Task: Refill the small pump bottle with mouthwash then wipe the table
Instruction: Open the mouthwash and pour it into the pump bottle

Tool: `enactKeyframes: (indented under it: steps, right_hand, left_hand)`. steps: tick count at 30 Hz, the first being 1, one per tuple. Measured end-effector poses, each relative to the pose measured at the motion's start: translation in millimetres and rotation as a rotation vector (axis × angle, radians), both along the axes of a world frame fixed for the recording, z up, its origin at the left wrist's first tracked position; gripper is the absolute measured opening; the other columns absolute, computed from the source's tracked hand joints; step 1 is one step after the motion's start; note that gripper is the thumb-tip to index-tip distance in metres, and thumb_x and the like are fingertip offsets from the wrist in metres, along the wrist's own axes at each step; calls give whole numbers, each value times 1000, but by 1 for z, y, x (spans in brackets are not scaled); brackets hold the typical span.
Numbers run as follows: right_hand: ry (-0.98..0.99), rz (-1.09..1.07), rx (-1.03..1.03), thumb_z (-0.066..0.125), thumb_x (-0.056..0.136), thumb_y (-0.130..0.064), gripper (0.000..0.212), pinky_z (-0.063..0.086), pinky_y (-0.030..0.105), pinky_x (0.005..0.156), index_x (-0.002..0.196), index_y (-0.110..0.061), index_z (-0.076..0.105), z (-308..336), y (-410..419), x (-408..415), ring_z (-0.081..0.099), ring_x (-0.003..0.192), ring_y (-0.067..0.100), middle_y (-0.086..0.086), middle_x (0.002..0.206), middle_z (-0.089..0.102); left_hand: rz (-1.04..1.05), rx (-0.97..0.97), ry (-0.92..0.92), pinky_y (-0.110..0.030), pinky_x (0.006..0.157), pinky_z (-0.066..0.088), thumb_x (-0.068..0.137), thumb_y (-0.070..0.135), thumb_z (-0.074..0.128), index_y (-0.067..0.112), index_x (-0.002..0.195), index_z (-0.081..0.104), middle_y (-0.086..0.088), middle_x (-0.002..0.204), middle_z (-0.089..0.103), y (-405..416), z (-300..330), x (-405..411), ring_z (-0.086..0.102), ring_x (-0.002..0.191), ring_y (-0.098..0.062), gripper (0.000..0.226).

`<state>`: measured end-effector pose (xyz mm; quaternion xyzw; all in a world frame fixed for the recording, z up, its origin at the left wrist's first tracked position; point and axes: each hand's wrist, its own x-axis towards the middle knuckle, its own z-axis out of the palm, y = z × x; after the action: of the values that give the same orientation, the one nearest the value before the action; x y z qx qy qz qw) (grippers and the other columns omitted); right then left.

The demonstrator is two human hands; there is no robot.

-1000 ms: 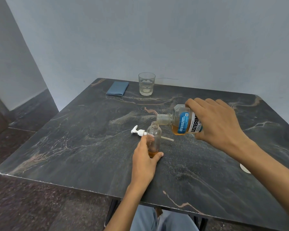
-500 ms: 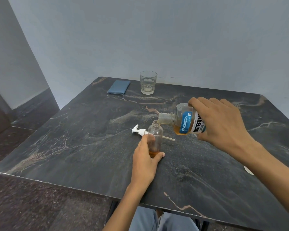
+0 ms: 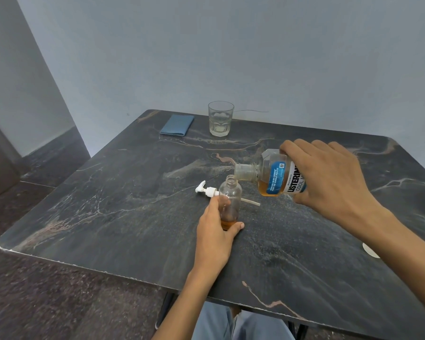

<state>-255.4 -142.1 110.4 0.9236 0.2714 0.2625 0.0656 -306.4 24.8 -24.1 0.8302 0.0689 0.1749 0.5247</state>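
- Step in hand, judged: mouthwash is being poured into the pump bottle (image 3: 229, 204); the fill is only at the start, with a shallow amber layer seen at the bottom.
- To do it well, judged: the tilt should be raised slowly so a thin stream is kept; the two mouths should be held lined up, since the small neck is narrow and a spill on the table (image 3: 108, 217) is likely otherwise. Room should be left at the top for the pump stem.
- Left hand (image 3: 216, 231): nearest. The fingers and thumb are curled round the lower part of the pump bottle, which is held upright on the table, near the middle, a little toward the near edge. The neck is left uncovered.
- Right hand (image 3: 329, 175): closed round the body of the Listerine bottle (image 3: 275, 179), gripped from above and behind. The bottle is held almost level, uncapped mouth pointing left, just above and beside the small neck. Whether the rims touch cannot be told; no stream can be made out.
- Amber liquid is seen pooled in the low side of the Listerine bottle; little is left.
- Pump head (image 3: 207, 191): laid on its side just behind the pump bottle, tube trailing to the right.
- White disc (image 3: 369, 251): at the right, partly hidden by the forearm; possibly a cap, not certain.
- Far edge: a folded blue cloth (image 3: 177, 125), untouched, likely meant for wiping; beside it a glass (image 3: 220, 119).
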Motion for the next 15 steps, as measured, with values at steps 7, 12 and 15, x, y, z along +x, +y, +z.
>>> enactKeyframes:
  steps: [7, 12, 15]
  right_hand:
    - [6, -5, -11, 93, 34, -22, 78, 32, 27, 62, 102, -13, 55, 1, 1, 0, 54, 66, 25, 7, 85, 63]
    - [19, -13, -30, 92, 38, -24, 77, 36, 29, 63, 104, -15, 54, 3, 1, -1, 55, 69, 24, 6, 88, 63]
    - [29, -22, -44, 91, 41, -25, 76, 33, 27, 64, 106, -16, 53, 3, 0, -1, 55, 71, 24, 5, 90, 63]
  left_hand:
    - [0, 5, 16, -25, 88, 44, 75, 19, 77, 25, 110, 50, 9, 108, 60, 0, 2, 0, 54, 101, -9, 45]
    - [5, 12, 14, -28, 88, 46, 75, 19, 77, 25, 108, 49, 7, 106, 60, 0, 3, -1, 55, 100, -10, 44]
    - [2, 14, 10, -26, 88, 45, 75, 19, 77, 25, 109, 49, 8, 107, 59, 0, 3, -1, 55, 101, -9, 45]
